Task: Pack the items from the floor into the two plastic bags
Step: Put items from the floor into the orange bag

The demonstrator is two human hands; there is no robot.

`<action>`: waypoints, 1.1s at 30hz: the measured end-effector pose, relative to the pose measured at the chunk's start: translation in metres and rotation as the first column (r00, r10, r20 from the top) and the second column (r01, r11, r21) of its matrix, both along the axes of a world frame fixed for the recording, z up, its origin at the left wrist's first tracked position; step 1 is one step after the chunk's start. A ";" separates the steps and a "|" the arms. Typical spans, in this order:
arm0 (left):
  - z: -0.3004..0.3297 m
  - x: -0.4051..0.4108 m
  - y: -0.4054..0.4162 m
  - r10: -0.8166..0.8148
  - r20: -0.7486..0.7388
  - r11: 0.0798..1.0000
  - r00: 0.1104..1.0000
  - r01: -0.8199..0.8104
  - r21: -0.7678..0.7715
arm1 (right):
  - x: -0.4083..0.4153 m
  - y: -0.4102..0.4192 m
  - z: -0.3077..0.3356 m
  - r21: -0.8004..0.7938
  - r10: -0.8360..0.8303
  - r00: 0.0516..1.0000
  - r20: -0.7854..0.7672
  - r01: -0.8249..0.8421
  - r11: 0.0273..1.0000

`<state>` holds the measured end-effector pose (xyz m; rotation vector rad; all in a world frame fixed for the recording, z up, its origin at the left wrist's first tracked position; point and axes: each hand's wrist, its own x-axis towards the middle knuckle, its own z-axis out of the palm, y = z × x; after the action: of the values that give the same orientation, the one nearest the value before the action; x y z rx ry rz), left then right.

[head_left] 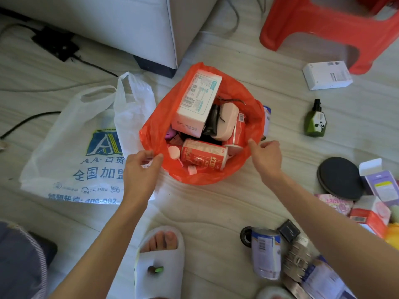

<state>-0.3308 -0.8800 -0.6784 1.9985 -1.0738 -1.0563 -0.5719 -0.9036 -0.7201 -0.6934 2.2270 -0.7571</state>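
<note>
Hands pinch red bag rim w/ box, cans inside.

Pale wood-grain floor. On it: red bag centre, white bag flat just left of it, green bottle and white box right, black disc, blue-white can on its side near right, red stool far right, cables left.
</note>
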 end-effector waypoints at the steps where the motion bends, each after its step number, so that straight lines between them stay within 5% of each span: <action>1: -0.002 0.000 -0.001 0.020 -0.023 1.000 1.000 -0.020 0.024 | -0.006 -0.002 -0.001 0.067 -0.091 0.979 0.182 0.080 0.995; 4: -0.001 -0.002 -0.005 0.143 -0.247 0.982 0.958 -0.107 0.156 | -0.011 -0.004 -0.001 0.211 -0.185 0.735 0.653 0.058 0.976; 7: 0.003 -0.008 -0.010 0.291 -0.559 0.951 0.776 -0.171 0.258 | -0.008 -0.009 -0.005 0.170 -0.229 0.587 0.776 0.155 0.973; 9: 0.005 -0.009 -0.009 0.294 -0.560 0.952 0.775 -0.184 0.246 | -0.005 -0.013 -0.006 0.169 -0.274 0.545 0.793 0.236 0.957; 13: 0.005 -0.002 -0.008 0.165 -0.351 0.978 0.922 -0.106 0.180 | -0.008 -0.021 0.005 0.100 -0.241 0.530 0.813 0.281 0.955; 17: 0.019 0.000 -0.016 0.149 -0.491 0.973 0.858 -0.041 0.225 | -0.018 -0.025 0.028 -0.012 -0.174 0.516 0.839 0.336 0.942; 20: 0.029 0.001 -0.023 0.074 -0.456 0.974 0.887 0.033 0.222 | -0.026 -0.028 0.052 -0.091 -0.112 0.506 0.855 0.360 0.928; 22: 0.037 0.003 -0.026 0.073 -0.418 0.982 0.905 0.008 0.188 | -0.034 -0.032 0.070 -0.176 -0.045 0.560 0.827 0.334 0.926; 26: 0.054 0.003 -0.027 0.066 -0.349 0.992 0.935 -0.024 0.124 | -0.049 -0.040 0.093 -0.281 0.072 0.913 0.402 0.049 0.958; 33: 0.075 -0.009 -0.042 0.033 -0.178 0.993 0.984 -0.052 -0.102 | -0.047 -0.043 0.068 -0.188 0.113 0.971 0.211 -0.073 0.979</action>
<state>-0.3400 -0.9215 -0.6032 1.7997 -0.9693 -1.1068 -0.6186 -0.9465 -0.6523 -0.7561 1.9279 -0.9470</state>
